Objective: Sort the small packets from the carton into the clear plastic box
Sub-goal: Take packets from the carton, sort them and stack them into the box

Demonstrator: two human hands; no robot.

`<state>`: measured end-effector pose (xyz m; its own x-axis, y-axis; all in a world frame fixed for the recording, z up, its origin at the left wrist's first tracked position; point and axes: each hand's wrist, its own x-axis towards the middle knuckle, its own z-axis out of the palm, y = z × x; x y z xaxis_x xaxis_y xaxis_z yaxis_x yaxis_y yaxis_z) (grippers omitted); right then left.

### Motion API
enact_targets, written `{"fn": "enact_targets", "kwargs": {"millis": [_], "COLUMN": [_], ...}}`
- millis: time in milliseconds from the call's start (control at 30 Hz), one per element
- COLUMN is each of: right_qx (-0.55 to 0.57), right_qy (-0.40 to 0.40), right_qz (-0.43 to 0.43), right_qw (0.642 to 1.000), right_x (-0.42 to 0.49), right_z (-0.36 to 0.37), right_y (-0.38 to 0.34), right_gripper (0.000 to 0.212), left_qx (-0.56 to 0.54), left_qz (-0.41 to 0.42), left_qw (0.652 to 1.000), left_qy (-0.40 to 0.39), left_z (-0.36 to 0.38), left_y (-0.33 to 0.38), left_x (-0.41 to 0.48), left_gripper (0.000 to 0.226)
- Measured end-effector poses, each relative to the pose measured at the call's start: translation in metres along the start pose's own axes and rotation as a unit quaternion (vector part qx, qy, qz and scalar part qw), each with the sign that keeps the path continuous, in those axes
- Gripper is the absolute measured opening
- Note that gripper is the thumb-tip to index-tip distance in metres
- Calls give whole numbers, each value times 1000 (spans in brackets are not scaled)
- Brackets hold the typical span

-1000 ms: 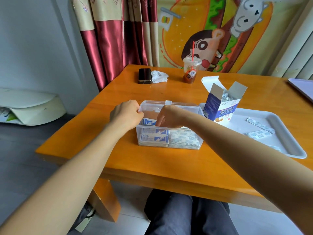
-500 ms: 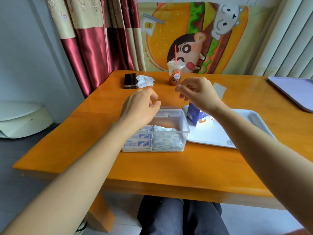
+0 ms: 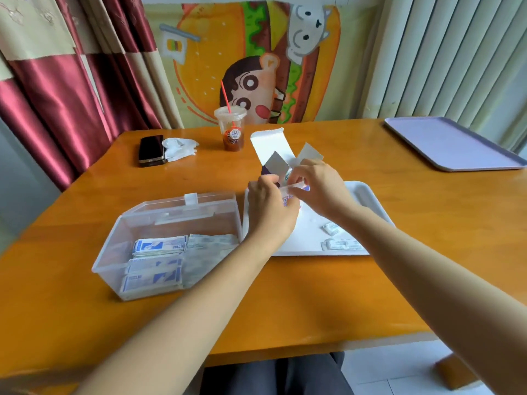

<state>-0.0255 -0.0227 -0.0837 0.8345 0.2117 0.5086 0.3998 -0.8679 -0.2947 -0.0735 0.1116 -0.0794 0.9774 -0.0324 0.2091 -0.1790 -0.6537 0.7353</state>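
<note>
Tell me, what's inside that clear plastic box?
Stacks of blue-and-white packets lie in the left part of the clear plastic box, with paler packets beside them on the right. The left forearm covers its near right corner, and the lower layers are hidden.

**Domestic room, lived-in dining table**

Lacquered orange wooden tabletop (image 3: 313,295) under the fingers (image 3: 303,172). On the wall beyond them, a cartoon burger hanging (image 3: 216,52). Far left of the fingers, satin curtains (image 3: 57,89), maroon and beige. Far right, pale vertical slats (image 3: 445,52); blind or radiator, cannot tell. Personal clutter beyond the fingers, to their left: iced drink cup (image 3: 232,129) with red straw, dark phone (image 3: 151,151), crumpled tissue (image 3: 179,148). Pale tiled floor (image 3: 385,374) below the near edge.
</note>
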Motion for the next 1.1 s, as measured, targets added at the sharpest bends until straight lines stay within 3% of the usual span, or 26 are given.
{"fn": "enact_targets", "kwargs": {"millis": [200,300,367,433,500,567,633,733,800,900,1000,1100], "right_qx": [147,186,208,316,462,550,582,602,596,562,580,584], "right_qy": [49,20,-6,-12,-6,-30,-71,-55,-34,-80,-106,-75], "right_qz": [38,44,59,107,161,197,217,254,286,308,327,347], "right_qw": [987,981,976,943,872,811,781,755,750,764,739,730], "right_x": [-6,-11,-15,-19,-23,-24,-26,-25,-24,-27,-29,-29], "right_z": [-11,-19,-22,-26,-31,-35,-39,-45,-48,-45,-43,-37], "right_y": [6,8,14,21,32,42,48,52,54,60,61,65], "right_gripper": [11,14,13,13,17,34,41,18,24,25,25,15], "left_qx": [12,-154,-317,-430,-475,-493,-523,-580,-579,-564,-556,-540], "left_qz": [-39,-89,-132,-168,-194,-191,-188,-191,-178,-154,-155,-151], "left_qw": [998,982,938,887,858,848,829,790,795,810,816,826], "left_qy": [54,58,45,30,13,-24,-60,-55,-39,-31,-28,-56], "left_z": [19,29,32,36,42,47,50,51,54,58,58,57], "left_y": [-19,-17,-15,-13,-12,-10,-8,-3,0,5,6,6], "left_x": [14,21,24,25,26,27,28,30,31,33,34,34], "left_gripper": [88,96,100,100,93,74,48,23,23,34,42,43]}}
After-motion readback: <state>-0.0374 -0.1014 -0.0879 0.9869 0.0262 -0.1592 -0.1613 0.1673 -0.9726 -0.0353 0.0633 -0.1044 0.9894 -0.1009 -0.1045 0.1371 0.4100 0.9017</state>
